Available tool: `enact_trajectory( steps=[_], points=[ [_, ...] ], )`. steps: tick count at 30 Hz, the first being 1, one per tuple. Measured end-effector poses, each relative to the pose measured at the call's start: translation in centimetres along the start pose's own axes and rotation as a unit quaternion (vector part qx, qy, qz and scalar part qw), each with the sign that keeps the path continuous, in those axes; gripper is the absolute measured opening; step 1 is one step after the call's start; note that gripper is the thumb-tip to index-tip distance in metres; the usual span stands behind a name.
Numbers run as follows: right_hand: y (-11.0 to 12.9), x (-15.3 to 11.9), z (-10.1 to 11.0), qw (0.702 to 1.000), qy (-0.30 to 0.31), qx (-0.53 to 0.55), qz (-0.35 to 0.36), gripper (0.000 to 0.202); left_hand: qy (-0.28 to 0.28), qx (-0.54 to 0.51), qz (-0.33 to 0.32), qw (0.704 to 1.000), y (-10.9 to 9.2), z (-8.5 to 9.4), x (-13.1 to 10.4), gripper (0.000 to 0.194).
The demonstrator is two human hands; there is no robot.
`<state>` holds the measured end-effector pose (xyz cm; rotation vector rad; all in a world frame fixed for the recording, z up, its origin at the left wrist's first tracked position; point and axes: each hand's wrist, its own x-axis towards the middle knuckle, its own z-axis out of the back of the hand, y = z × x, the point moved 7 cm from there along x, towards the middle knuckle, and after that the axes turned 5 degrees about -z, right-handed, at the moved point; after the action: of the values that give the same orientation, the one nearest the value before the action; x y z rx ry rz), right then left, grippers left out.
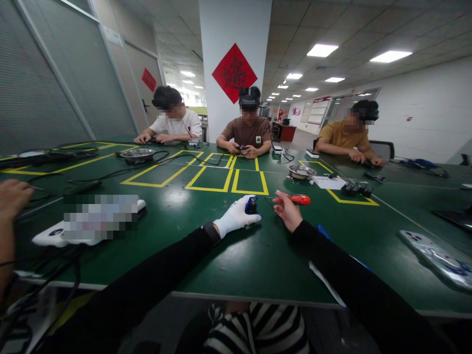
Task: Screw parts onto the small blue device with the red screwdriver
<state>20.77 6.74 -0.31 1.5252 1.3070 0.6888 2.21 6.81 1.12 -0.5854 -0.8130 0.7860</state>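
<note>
My left hand [238, 216], in a white glove with blue fingertips, holds a small black part [252, 205] upright between thumb and fingers over the green table [236, 260]. To its right, my bare right hand [288, 212] has its fingers closed round a screwdriver [300, 199] with a red handle. The handle points right and the thin shaft points left, toward the black part, with a gap between them. A black watch [211, 232] is on my left wrist.
Yellow tape rectangles [210, 189] mark the table. Metal bowls [301, 171] and several black parts [356, 189] lie beyond my hands. A phone [438, 255] rests at right, a white device [92, 221] at left beside another person's hand [13, 196]. Three people sit opposite.
</note>
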Motion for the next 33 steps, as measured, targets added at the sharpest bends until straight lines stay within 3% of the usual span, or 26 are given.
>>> enact_trajectory(
  steps=[5, 10, 15, 18, 21, 25, 26, 30, 33],
  points=[
    [0.0, -0.5, -0.7, 0.997, 0.028, -0.065, 0.008, 0.034, -0.003, 0.019, -0.028, 0.999, 0.4, 0.2, 0.2, 0.068],
    [0.3, -0.3, -0.1, 0.995, -0.027, -0.066, 0.068, 0.03, -0.03, 0.023, -0.05, 0.998, 0.4, 0.3, 0.4, 0.08],
    [0.3, 0.2, 0.5, 0.996, -0.041, -0.042, 0.072, 0.035, 0.002, 0.017, -0.057, 0.998, -0.1, 0.1, 0.0, 0.07],
    [0.2, 0.4, 0.6, 0.997, -0.037, -0.027, 0.067, 0.039, -0.011, 0.015, -0.071, 0.997, -0.6, 1.1, 0.1, 0.068],
    [0.2, 0.3, 0.5, 0.996, -0.034, -0.013, 0.077, 0.037, -0.057, 0.004, -0.099, 0.993, -0.7, 3.6, 0.7, 0.056],
    [0.5, 0.0, 0.5, 0.994, -0.036, -0.005, 0.107, 0.034, -0.204, 0.104, -0.065, 0.971, 1.5, 8.6, 1.1, 0.048],
    [0.6, -0.1, 0.4, 0.993, -0.032, -0.005, 0.111, 0.035, -0.219, 0.137, -0.041, 0.965, 2.5, 9.4, 1.1, 0.048],
    [0.5, -0.4, -0.7, 0.996, 0.03, 0.008, 0.08, 0.035, -0.14, 0.237, 0.093, 0.957, 7.4, 9.8, 1.1, 0.057],
    [0.1, -0.6, -1.8, 0.995, 0.092, 0.019, 0.037, 0.024, -0.086, 0.276, 0.108, 0.951, 9.2, 8.9, 1.1, 0.057]
  ],
)
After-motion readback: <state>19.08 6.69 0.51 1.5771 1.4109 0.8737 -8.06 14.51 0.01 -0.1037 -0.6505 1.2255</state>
